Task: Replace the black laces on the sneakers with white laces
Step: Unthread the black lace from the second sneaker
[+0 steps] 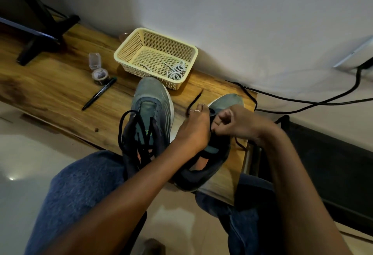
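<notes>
Far left: black monitor stand (38,38) on the long wooden plank surface (50,89), which runs diagonally from upper left to lower right along a plain white wall (242,22). Next a small clear plastic box with open lid (94,62), a roll of clear tape (100,76) just below it, and a black marker pen (99,94) lying diagonal, tip toward lower left.

Centre: cream perforated plastic basket (141,44) against the wall, bundle of white laces (176,72) in its near right corner. Just in front, the left grey-green mesh sneaker (152,101), long axis near vertical in frame, toe touching or nearly touching the basket, heel toward the person. Its black lace (126,127) is loosened, looping out on the left side, tongue exposed.

Right: second grey-green sneaker (226,101), toe pointing up-right, heel with dark collar toward the person, near the plank's end. Left hand (193,129), ring on one finger, rests over its throat, grip curled around a loose black lace strand (194,100) that trails off toward the basket. Right hand (232,121) has its grip pinched on the lace at the eyelets; frame is blurred here.

Black cables (302,101) run along the wall at right. Blue jeans knees (80,184) below, pale glossy floor (24,164).
</notes>
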Available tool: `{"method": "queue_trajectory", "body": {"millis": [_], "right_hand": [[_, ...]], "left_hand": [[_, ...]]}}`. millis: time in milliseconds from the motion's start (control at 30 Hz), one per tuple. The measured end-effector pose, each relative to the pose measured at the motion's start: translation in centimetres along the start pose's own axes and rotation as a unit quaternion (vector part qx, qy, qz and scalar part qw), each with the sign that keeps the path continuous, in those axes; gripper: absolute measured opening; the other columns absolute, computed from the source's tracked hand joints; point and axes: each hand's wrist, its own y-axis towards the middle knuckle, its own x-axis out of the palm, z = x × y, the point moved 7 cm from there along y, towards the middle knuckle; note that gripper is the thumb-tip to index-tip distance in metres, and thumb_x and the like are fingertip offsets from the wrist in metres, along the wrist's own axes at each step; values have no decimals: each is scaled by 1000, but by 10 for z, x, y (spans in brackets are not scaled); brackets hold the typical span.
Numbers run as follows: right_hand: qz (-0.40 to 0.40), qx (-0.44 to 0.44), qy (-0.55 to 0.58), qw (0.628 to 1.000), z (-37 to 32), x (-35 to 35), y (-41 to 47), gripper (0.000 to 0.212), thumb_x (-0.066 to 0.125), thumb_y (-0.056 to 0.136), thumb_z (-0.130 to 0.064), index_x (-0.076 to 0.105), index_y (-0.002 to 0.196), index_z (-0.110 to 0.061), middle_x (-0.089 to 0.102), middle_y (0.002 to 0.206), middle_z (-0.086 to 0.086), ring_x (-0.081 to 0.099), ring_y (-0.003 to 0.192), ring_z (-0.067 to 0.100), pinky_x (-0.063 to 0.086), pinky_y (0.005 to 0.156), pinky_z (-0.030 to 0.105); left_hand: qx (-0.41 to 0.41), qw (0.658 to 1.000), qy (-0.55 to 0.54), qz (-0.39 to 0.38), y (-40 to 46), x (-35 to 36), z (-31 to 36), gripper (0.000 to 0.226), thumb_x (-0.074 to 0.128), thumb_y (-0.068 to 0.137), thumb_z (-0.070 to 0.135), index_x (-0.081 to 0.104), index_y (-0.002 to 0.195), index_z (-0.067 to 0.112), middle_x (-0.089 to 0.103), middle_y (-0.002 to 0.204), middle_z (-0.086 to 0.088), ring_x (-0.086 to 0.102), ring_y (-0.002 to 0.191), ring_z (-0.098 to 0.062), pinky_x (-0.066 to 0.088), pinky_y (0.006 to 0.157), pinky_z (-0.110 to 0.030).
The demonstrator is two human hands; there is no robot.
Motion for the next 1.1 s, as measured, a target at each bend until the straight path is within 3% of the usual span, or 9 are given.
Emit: {"method": "queue_trajectory", "body": {"millis": [100, 200, 333, 533, 600, 667, 767, 833, 1100], "right_hand": [[-1, 1, -45, 999, 3, -3, -3, 10, 65, 85, -6, 68, 81, 2, 71, 80, 11, 66, 76, 17, 53, 71, 28], [117, 52, -132, 983, 12, -13, 7, 25, 60, 92, -22, 63, 78, -2, 63, 76, 13, 59, 75, 23, 40, 59, 29], [229, 101, -176, 952, 17, -15, 16, 28, 66, 87, -37, 66, 79, -10, 67, 90, 11, 55, 100, 26, 32, 70, 31], [294, 75, -225, 926, 12, -7, 24, 13, 68, 84, -21, 68, 83, -7, 66, 87, 12, 58, 98, 29, 49, 85, 46], [210, 37, -144, 966, 13, -5, 25, 18, 67, 82, -13, 62, 65, -14, 63, 70, 3, 60, 80, 20, 50, 79, 45], [26, -19, -29, 999, 1, 5, 12, 36, 65, 81, -2, 57, 52, -21, 57, 54, -9, 55, 60, 7, 49, 66, 30], [-76, -41, 10, 996, -6, 6, -6, 26, 67, 82, 0, 70, 67, -20, 71, 71, -4, 66, 71, 6, 53, 69, 18], [-30, -26, -38, 998, -2, 2, -2, 6, 68, 85, -7, 73, 81, -9, 73, 81, 2, 66, 75, 6, 52, 70, 21], [242, 86, -182, 949, 16, -12, 22, 18, 69, 86, -26, 69, 86, -8, 66, 85, 8, 63, 86, 26, 52, 79, 41]], "left_hand": [[-3, 1000, -5, -6, 2, 2, -1, 68, 54, 89, -3, 21, 148, 4, 27, 151, -12, 34, 134, -32, 37, 105, -41], [-5, 1000, -9, -15, 6, 6, 0, 70, 54, 89, -3, 20, 149, 5, 24, 154, -10, 33, 136, -32, 36, 107, -41], [-1, 1000, -2, -16, 7, 8, 1, 72, 55, 88, -3, 17, 150, 4, 23, 154, -12, 32, 136, -31, 35, 108, -40], [8, 1000, 10, -15, 6, 9, 2, 76, 57, 87, -4, 16, 150, 4, 21, 155, -11, 30, 137, -31, 34, 109, -40], [6, 1000, 0, -2, 7, 7, 0, 72, 58, 86, -3, 22, 148, 4, 25, 152, -11, 34, 135, -31, 37, 106, -40], [3, 1000, -11, 8, 8, 5, -3, 66, 57, 88, 0, 26, 146, 4, 29, 150, -12, 35, 134, -31, 37, 105, -39], [8, 1000, -16, 9, 8, 4, -3, 66, 61, 86, 3, 29, 144, 4, 35, 145, -13, 38, 131, -31, 39, 103, -40], [4, 1000, -16, 8, 8, 4, -2, 66, 61, 87, 3, 28, 144, 6, 36, 145, -12, 40, 129, -31, 39, 101, -39], [29, 999, -30, 20, 9, 5, 0, 52, 54, 89, 0, 39, 138, 8, 46, 136, -11, 48, 122, -30, 43, 99, -43]]}}
